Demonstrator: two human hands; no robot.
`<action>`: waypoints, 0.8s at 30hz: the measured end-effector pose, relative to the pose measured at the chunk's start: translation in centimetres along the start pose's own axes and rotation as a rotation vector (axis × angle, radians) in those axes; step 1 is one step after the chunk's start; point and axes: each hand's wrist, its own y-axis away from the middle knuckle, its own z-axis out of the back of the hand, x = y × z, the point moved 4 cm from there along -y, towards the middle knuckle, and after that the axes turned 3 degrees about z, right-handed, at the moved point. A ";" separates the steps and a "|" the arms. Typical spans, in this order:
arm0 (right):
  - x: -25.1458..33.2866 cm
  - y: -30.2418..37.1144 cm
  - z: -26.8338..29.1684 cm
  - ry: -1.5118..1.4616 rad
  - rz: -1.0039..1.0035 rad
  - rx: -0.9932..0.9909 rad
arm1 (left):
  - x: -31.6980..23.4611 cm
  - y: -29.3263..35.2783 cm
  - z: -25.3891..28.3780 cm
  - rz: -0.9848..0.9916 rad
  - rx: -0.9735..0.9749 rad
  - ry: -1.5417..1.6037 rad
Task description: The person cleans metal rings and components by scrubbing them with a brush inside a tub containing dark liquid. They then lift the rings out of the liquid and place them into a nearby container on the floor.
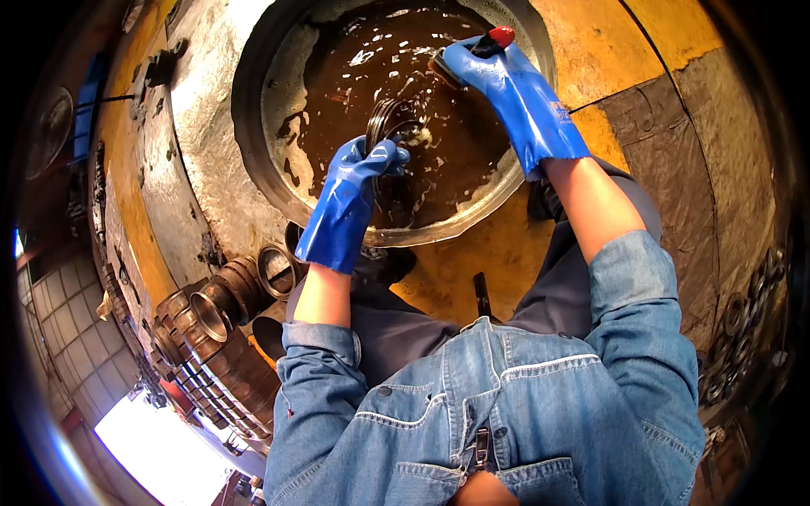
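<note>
A large round metal basin (440, 229) of foamy brown liquid (460, 160) stands in front of me. My left hand (344, 194), in a blue rubber glove, is closed around a bundle of thin, dark metal rings (381, 120) over the near left part of the liquid. The lower part of the bundle is hard to make out against the liquid. My right hand (504, 84), also blue-gloved, grips a brush (501, 35) with a red handle end above the right side of the basin. The brush head points left, apart from the rings, and is partly hidden by the glove.
Rusty cylindrical metal parts (228, 291) are stacked at my lower left, close to the basin. More metal rings (738, 337) lie along the far right. The yellow floor (582, 51) is stained and partly covered by a brown sheet (666, 160).
</note>
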 end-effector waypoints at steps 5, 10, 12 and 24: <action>1.7 1.1 -0.8 0.031 0.010 0.052 | -1.6 0.8 0.5 -0.033 -0.074 0.059; 2.7 1.8 -1.1 0.094 -0.012 0.066 | -1.1 2.0 0.1 -0.180 -0.120 0.000; 2.5 1.9 -1.3 0.139 -0.043 0.063 | 0.0 1.9 -0.5 -0.014 0.052 -0.144; -4.2 0.0 -5.3 0.332 -0.312 0.335 | 1.6 -1.2 2.6 0.276 -0.059 -0.089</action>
